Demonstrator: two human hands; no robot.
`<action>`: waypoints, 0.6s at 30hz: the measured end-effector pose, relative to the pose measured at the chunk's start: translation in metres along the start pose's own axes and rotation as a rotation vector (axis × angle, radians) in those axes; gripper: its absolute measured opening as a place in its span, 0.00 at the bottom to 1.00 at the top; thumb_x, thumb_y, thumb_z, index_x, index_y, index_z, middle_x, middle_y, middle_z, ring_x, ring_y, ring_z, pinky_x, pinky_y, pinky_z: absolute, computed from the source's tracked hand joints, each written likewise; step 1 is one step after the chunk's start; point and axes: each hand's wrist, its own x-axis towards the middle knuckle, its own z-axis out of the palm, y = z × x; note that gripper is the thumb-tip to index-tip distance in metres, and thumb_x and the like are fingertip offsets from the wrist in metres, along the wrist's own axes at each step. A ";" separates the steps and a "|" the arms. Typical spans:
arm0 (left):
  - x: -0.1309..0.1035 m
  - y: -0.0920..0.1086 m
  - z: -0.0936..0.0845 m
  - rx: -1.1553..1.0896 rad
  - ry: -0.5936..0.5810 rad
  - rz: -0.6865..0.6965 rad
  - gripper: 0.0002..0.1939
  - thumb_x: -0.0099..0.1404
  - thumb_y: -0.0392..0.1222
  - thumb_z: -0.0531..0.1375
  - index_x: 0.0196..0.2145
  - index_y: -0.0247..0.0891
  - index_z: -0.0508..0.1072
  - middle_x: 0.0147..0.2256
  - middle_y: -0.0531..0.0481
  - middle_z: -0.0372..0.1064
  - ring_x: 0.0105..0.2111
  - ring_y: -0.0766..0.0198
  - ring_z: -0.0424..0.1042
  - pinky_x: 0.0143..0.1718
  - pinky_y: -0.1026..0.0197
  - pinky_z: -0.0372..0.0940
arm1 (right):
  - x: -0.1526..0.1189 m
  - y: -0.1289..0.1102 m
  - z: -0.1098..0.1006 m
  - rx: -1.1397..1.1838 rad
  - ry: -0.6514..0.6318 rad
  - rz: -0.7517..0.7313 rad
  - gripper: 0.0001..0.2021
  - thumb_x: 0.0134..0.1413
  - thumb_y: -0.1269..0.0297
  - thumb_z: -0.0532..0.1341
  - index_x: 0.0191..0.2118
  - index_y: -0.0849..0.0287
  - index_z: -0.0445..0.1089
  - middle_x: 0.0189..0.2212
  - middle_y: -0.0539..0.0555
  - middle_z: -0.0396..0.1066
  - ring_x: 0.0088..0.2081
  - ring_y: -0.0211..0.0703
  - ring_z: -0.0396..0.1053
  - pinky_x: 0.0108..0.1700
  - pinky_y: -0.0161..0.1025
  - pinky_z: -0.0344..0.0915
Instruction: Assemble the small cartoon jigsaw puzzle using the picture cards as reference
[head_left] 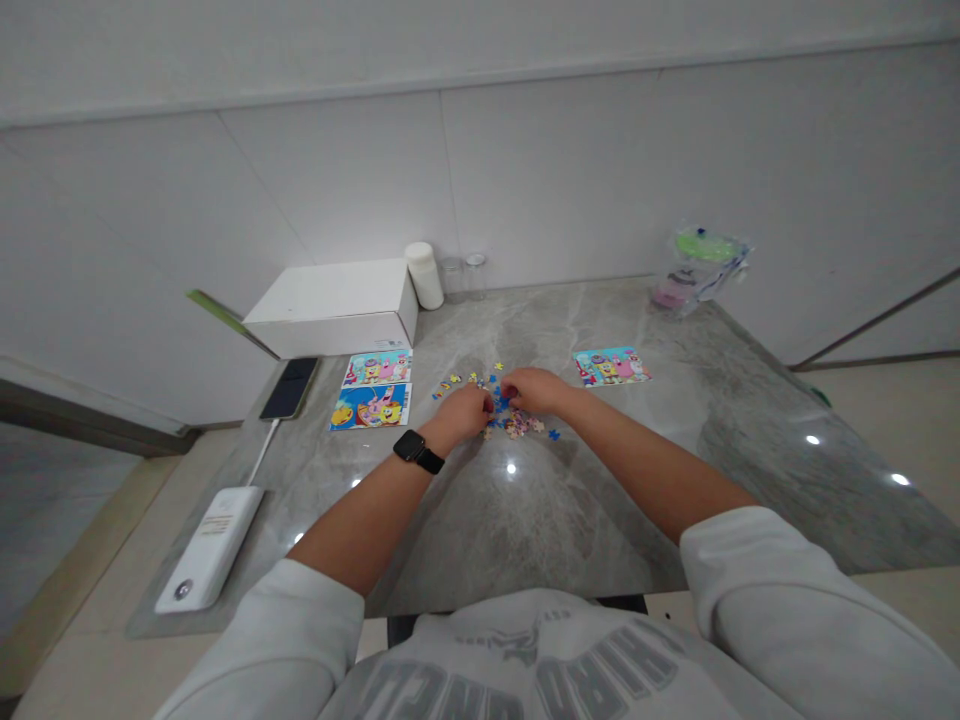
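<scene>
Currently, left hand (466, 410): bent low, grip too small to tell.
Right hand (535, 390): just beside it, narrowly apart; grip equally unclear.
Puzzle pieces (517, 427): loose on the table (510, 535), under and around both hands.
Picture cards (370, 408): two leftward, one rightward.

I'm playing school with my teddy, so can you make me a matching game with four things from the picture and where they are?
Things:
1. puzzle pieces
2. phone
3. watch
4. white bottle

Places:
A. at the end of a white cable
B. standing beside the clear jars
C. scattered around the left hand and right hand
D. strapped around the left arm

Right pairs: 1-C, 2-A, 3-D, 4-B
</scene>
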 end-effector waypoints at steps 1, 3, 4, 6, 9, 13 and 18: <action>0.001 0.002 -0.001 0.006 0.000 -0.008 0.09 0.65 0.37 0.63 0.41 0.39 0.84 0.43 0.43 0.80 0.43 0.55 0.77 0.47 0.58 0.70 | -0.001 0.001 0.001 -0.009 0.001 0.009 0.14 0.57 0.67 0.66 0.49 0.54 0.80 0.48 0.55 0.81 0.48 0.48 0.75 0.45 0.36 0.64; 0.004 0.007 -0.001 0.017 0.002 -0.031 0.09 0.67 0.40 0.63 0.40 0.38 0.84 0.42 0.42 0.80 0.43 0.54 0.78 0.45 0.58 0.70 | 0.000 0.000 0.002 -0.027 -0.004 0.023 0.14 0.57 0.66 0.66 0.49 0.53 0.81 0.48 0.56 0.81 0.49 0.49 0.75 0.45 0.36 0.64; 0.006 0.011 0.000 0.023 0.003 -0.045 0.10 0.67 0.43 0.63 0.39 0.38 0.83 0.41 0.41 0.80 0.42 0.54 0.78 0.45 0.58 0.70 | 0.001 -0.001 0.002 -0.033 -0.010 0.027 0.14 0.57 0.65 0.66 0.49 0.53 0.81 0.48 0.56 0.81 0.49 0.49 0.76 0.45 0.36 0.64; 0.010 0.018 0.003 0.034 0.001 -0.072 0.10 0.67 0.45 0.63 0.38 0.37 0.83 0.40 0.40 0.80 0.42 0.53 0.78 0.43 0.58 0.70 | 0.003 -0.004 0.002 -0.038 -0.034 0.026 0.14 0.57 0.66 0.66 0.48 0.54 0.81 0.48 0.57 0.81 0.49 0.50 0.76 0.45 0.36 0.64; 0.014 0.022 0.006 0.038 -0.009 -0.094 0.08 0.66 0.41 0.64 0.36 0.37 0.83 0.39 0.40 0.80 0.41 0.53 0.79 0.42 0.58 0.70 | 0.007 -0.007 -0.001 -0.038 -0.077 0.027 0.12 0.54 0.67 0.67 0.45 0.56 0.81 0.45 0.57 0.81 0.47 0.50 0.76 0.42 0.36 0.64; 0.012 0.012 0.003 0.027 -0.014 -0.098 0.06 0.64 0.38 0.63 0.37 0.39 0.82 0.38 0.42 0.80 0.40 0.55 0.79 0.41 0.59 0.69 | 0.005 -0.005 -0.006 -0.004 -0.078 0.027 0.09 0.55 0.67 0.67 0.42 0.56 0.81 0.43 0.56 0.82 0.45 0.48 0.76 0.41 0.35 0.63; -0.001 -0.006 -0.003 0.034 0.046 -0.120 0.09 0.68 0.38 0.61 0.41 0.39 0.81 0.43 0.41 0.79 0.44 0.54 0.77 0.46 0.56 0.69 | -0.009 -0.003 0.000 0.031 0.039 0.055 0.09 0.59 0.66 0.66 0.45 0.56 0.80 0.45 0.57 0.81 0.46 0.49 0.75 0.44 0.36 0.64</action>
